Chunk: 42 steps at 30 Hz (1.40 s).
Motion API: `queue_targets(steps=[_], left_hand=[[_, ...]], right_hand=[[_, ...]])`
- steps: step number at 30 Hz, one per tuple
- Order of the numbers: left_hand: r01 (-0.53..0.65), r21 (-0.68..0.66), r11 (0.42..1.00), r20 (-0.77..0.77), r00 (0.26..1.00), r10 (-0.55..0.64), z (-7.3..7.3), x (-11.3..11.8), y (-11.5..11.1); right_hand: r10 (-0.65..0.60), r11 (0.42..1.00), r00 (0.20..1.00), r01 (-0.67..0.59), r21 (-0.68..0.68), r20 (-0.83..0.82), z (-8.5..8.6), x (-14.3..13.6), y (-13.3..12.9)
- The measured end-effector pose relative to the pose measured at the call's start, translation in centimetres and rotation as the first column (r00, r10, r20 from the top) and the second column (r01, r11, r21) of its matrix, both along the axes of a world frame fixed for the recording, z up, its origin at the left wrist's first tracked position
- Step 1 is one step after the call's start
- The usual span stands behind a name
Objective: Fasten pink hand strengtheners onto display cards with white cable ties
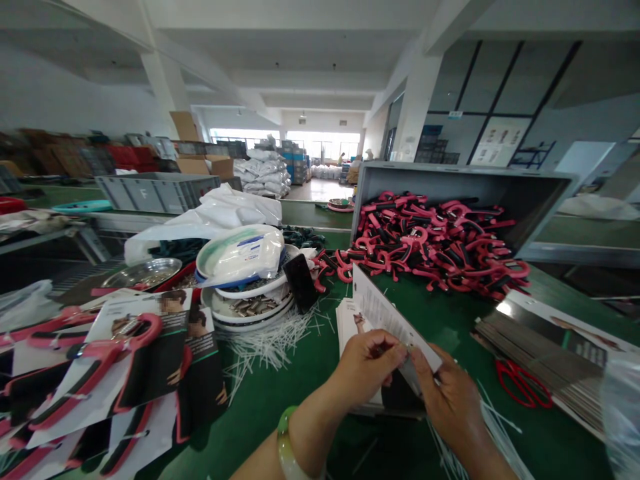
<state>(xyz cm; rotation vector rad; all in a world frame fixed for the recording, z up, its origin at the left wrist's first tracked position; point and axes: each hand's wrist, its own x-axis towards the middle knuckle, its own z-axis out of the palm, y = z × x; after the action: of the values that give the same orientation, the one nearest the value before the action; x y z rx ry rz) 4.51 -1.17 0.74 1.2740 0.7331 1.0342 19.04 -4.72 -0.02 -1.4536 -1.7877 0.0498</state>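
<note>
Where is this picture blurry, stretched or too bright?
In the head view, the bright rear windows wash out to white; brown cardboard boxes at far left look smeared; pale square pillars splay outwards, perhaps from a wide lens; a glare spot whitens the stack of glossy printed cards at right; the white printed card in the right hand looks fairly clear.

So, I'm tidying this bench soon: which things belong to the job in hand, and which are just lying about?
Seemingly the job:
- held card
- card stack
- pliers
- white ties

Seemingly lying about:
- phone
- scissors, untouched
- plastic bag
</note>
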Motion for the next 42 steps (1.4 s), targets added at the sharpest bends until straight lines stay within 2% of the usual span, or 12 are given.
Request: queue_targets(steps=[5,9,13,16,19,21,24,27,30,35,39,42], left_hand=[[-0.102,-0.089,0.991,0.123,0.986,0.113,0.1,-0.2,-0.1],[-0.229,-0.071,0.971,0.235,0.942,0.239,0.1,-1.2,-1.3],[-0.254,-0.001,0.967,0.012,0.967,0.254,-0.4,-3.7,-2.1],[-0.297,0.016,0.955,-0.162,0.941,0.296,-1.9,-5.5,-1.3],[-0.327,-0.056,0.943,-0.154,0.936,0.315,-4.1,-6.5,0.1],[-0.358,-0.041,0.933,-0.180,0.921,0.345,-5.4,-6.5,0.8],[-0.410,0.130,0.903,-0.314,0.847,0.430,-6.6,-6.0,1.3],[-0.367,0.320,0.873,-0.394,0.787,0.475,-7.1,-5.4,1.5],[-0.322,0.382,0.866,-0.408,0.782,0.471,-7.7,-5.1,1.1],[-0.226,0.400,0.888,-0.375,0.843,0.384,-9.8,-4.7,0.2],[-0.217,0.458,0.862,-0.278,0.886,0.371,-11.8,-4.5,0.4],[-0.212,0.514,0.831,-0.235,0.897,0.374,-13.0,-4.6,0.9]], right_hand=[[0.024,0.965,0.962,-0.094,0.247,0.271,-0.8,-0.4,0.0],[-0.044,0.943,0.865,-0.129,0.306,0.501,-1.3,-1.5,-0.3],[-0.037,0.965,0.807,-0.124,0.230,0.590,-1.5,-3.2,-1.0],[0.058,0.978,0.818,-0.162,0.131,0.572,-1.5,-3.6,-1.4],[0.133,0.974,0.846,-0.209,0.093,0.517,-1.4,-1.6,-0.6],[0.071,0.986,0.887,-0.130,0.099,0.457,-1.4,1.0,0.9],[-0.129,0.991,0.923,0.134,0.010,0.362,-1.8,5.8,4.0],[-0.087,0.956,0.916,0.187,-0.225,0.391,-2.4,9.2,7.0],[-0.049,0.928,0.908,0.195,-0.316,0.417,-2.4,10.0,9.9],[0.008,0.933,0.905,0.146,-0.329,0.425,-0.6,6.0,16.6],[0.194,0.919,0.870,0.000,-0.394,0.453,1.2,-0.4,23.3],[0.263,0.893,0.830,-0.016,-0.450,0.492,1.3,-5.7,27.6]])
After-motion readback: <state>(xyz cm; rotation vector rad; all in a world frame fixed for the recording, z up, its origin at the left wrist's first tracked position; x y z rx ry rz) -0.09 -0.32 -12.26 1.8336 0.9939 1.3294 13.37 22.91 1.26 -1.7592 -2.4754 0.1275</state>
